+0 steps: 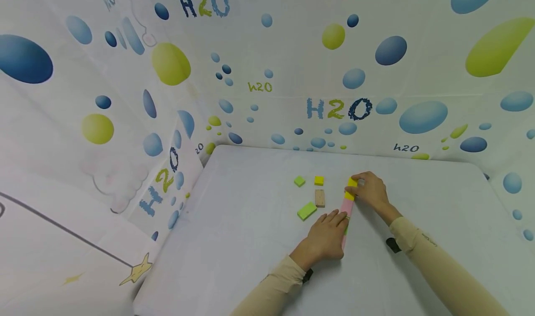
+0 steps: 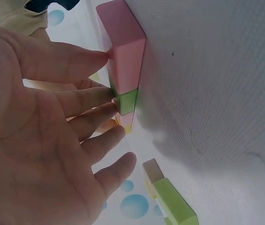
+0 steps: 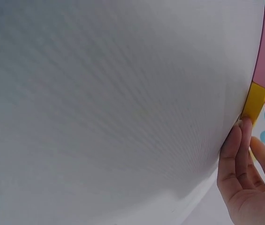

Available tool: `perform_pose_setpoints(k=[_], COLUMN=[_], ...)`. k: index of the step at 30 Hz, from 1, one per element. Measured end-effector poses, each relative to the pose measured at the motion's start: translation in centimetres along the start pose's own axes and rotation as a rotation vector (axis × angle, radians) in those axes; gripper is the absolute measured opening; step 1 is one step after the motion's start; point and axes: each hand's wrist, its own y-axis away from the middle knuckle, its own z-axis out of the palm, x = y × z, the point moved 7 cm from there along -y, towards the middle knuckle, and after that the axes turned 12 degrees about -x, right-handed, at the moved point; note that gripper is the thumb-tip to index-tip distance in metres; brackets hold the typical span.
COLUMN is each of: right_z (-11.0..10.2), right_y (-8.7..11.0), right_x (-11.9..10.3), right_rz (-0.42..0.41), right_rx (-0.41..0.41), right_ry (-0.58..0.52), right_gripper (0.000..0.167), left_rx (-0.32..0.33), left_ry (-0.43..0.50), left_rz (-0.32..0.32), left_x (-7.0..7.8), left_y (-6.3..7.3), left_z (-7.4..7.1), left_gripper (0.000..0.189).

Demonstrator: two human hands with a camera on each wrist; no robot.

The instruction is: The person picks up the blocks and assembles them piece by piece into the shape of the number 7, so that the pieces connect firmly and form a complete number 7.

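Observation:
A straight row of blocks runs away from the person, with a near pink block [image 2: 128, 61], a green block [image 2: 128, 101], a farther pink block [image 1: 347, 206] and yellow blocks [image 1: 349, 195] at its far end. My left hand [image 1: 323, 238] lies along the row's left side. Its thumb touches the near pink block while fairly straight fingers rest against the green one and beyond. At the far end my right hand [image 1: 372, 189] pinches a yellow block between thumb and fingers. The fingers partly cover that end.
Left of the row lie a green rectangular block [image 1: 307, 211], a wooden block [image 1: 319, 198], a small yellow block [image 1: 319, 181] and a small green block [image 1: 299, 181]. They stand on a white-covered table [image 1: 234, 223]. A patterned curtain [image 1: 292, 51] hangs behind it.

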Motion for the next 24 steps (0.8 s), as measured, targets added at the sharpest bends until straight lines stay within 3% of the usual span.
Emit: perform_pose_setpoints(k=[24], right_z=[0.9], right_y=[1.4], right_x=[-0.6], right_rz=[-0.010], right_rx=[-0.012], right_ry=[0.011], right_gripper=[0.055], left_rx=[-0.003], left_ry=[-0.014], left_rz=[-0.001], left_x=[0.4], left_y=[1.8], left_z=[0.5], left_gripper=[0.073])
